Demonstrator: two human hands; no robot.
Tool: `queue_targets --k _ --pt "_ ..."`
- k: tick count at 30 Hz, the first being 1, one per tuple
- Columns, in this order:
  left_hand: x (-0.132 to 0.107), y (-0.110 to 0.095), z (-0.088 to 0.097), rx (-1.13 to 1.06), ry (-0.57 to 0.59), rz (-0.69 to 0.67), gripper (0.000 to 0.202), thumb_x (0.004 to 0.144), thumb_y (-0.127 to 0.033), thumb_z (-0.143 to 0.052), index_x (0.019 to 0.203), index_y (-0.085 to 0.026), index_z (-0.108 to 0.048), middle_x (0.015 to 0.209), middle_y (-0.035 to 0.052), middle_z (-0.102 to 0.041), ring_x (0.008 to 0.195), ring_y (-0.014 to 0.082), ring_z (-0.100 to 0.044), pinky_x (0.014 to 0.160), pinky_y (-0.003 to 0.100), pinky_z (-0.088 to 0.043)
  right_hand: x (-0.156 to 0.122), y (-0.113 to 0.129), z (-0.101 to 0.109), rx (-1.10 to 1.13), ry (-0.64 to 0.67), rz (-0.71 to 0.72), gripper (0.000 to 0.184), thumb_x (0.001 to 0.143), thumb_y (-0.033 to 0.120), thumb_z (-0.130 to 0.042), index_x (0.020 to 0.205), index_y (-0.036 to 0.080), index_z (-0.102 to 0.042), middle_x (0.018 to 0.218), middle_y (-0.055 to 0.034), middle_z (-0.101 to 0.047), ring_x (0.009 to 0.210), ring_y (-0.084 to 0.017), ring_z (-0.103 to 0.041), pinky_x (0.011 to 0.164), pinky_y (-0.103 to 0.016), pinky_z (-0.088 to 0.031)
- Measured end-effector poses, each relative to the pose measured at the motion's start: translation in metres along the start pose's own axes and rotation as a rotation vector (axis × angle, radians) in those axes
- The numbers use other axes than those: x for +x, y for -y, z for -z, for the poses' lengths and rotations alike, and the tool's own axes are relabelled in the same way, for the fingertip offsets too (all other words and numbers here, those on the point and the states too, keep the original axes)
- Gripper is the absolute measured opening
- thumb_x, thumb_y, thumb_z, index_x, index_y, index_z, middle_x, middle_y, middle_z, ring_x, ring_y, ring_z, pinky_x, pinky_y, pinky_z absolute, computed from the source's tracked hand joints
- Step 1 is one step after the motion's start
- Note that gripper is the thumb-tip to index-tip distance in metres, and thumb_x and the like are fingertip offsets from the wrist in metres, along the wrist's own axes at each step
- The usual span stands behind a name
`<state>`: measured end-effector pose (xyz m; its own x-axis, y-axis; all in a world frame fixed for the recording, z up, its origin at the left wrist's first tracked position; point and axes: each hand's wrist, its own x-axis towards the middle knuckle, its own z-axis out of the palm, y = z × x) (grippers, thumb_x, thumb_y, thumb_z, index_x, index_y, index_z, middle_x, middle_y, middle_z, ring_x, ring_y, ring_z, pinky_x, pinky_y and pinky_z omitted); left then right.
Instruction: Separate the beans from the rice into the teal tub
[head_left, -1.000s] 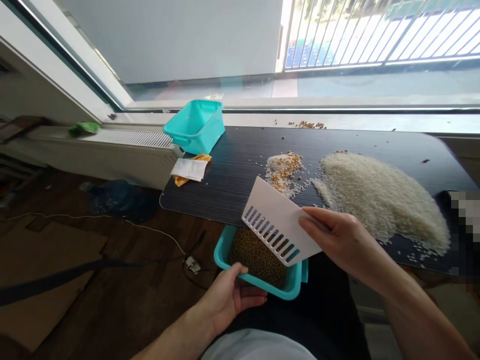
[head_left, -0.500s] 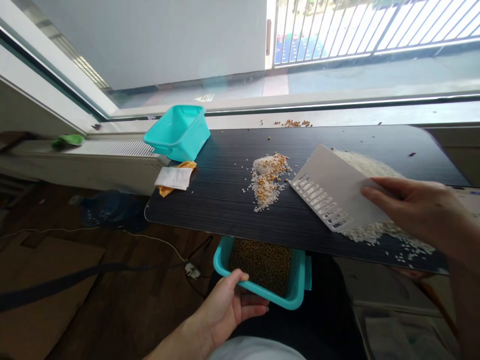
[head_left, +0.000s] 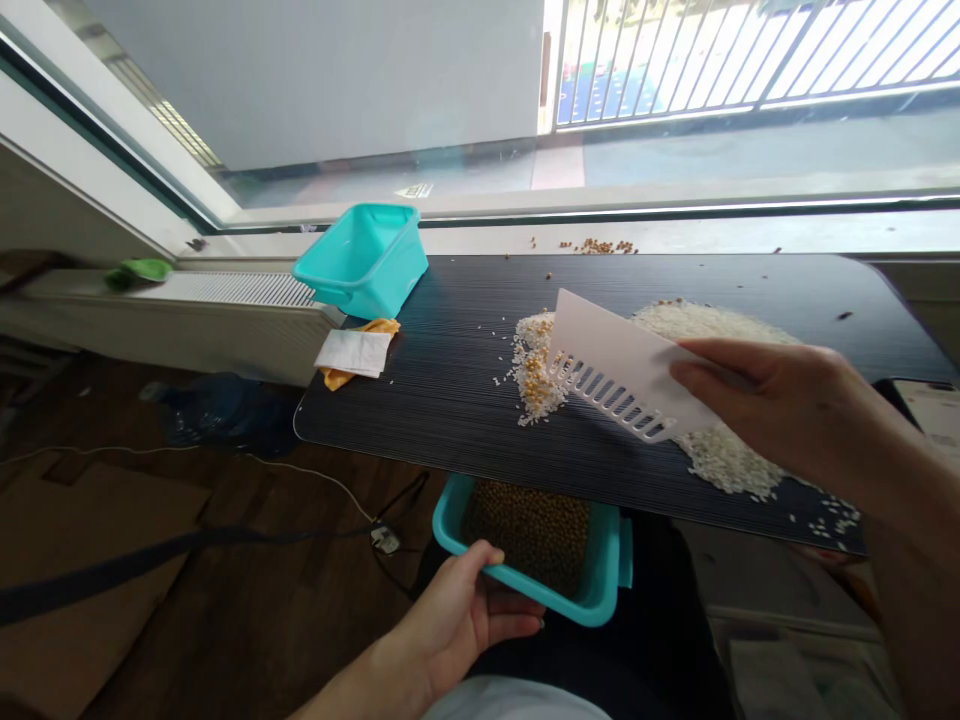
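My right hand (head_left: pixel 780 400) grips a white slotted scoop (head_left: pixel 626 365), tilted, its slots toward the table's front and left. The scoop's left end overlaps a small pile of rice mixed with tan beans (head_left: pixel 536 375); whether it touches the grains I cannot tell. Behind and right of the scoop spreads a larger heap of white rice (head_left: pixel 727 455). Below the table's front edge, my left hand (head_left: pixel 469 610) is closed on the near rim of a teal basin (head_left: pixel 600 600) that holds many tan beans (head_left: pixel 525 530).
An empty-looking teal basin (head_left: pixel 375 265) stands at the dark table's (head_left: pixel 420 400) left back corner. Near it lie a white tissue (head_left: pixel 352 352) and an orange cloth (head_left: pixel 337 380). Stray beans (head_left: pixel 600 246) lie by the windowsill. A phone (head_left: pixel 919 405) rests at the right.
My right hand has carried the scoop left, from the large rice heap to the mixed pile, uncovering more rice. My left hand still holds the basin in nearly the same place.
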<state>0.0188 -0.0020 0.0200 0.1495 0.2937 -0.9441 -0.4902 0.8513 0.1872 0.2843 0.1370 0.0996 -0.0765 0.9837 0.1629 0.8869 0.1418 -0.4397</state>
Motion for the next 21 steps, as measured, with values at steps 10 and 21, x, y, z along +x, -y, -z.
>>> queue_targets --k 10,21 --pt "0.001 -0.001 0.003 0.003 0.042 0.002 0.017 0.091 -0.018 -0.045 0.086 -0.009 -0.059 0.072 0.0125 -0.072 0.058 0.0188 -0.070 0.058 0.028 -0.057 0.011 0.025 -0.011 0.029 0.102 0.161 0.037 0.089 0.050 -0.047 0.095 0.026 -0.075 0.069 0.0011 -0.070 0.060 -0.013 -0.059 0.052 -0.028 -0.039" --pt "0.000 -0.004 0.007 0.002 0.042 0.009 0.017 0.092 -0.018 -0.043 0.089 -0.010 -0.057 0.073 0.0137 -0.073 0.058 0.0187 -0.070 0.057 0.028 -0.057 0.009 0.041 -0.013 0.107 0.145 0.224 0.037 0.091 0.047 -0.052 0.096 0.019 -0.075 0.068 -0.0007 -0.069 0.057 -0.011 -0.055 0.055 -0.027 -0.040"
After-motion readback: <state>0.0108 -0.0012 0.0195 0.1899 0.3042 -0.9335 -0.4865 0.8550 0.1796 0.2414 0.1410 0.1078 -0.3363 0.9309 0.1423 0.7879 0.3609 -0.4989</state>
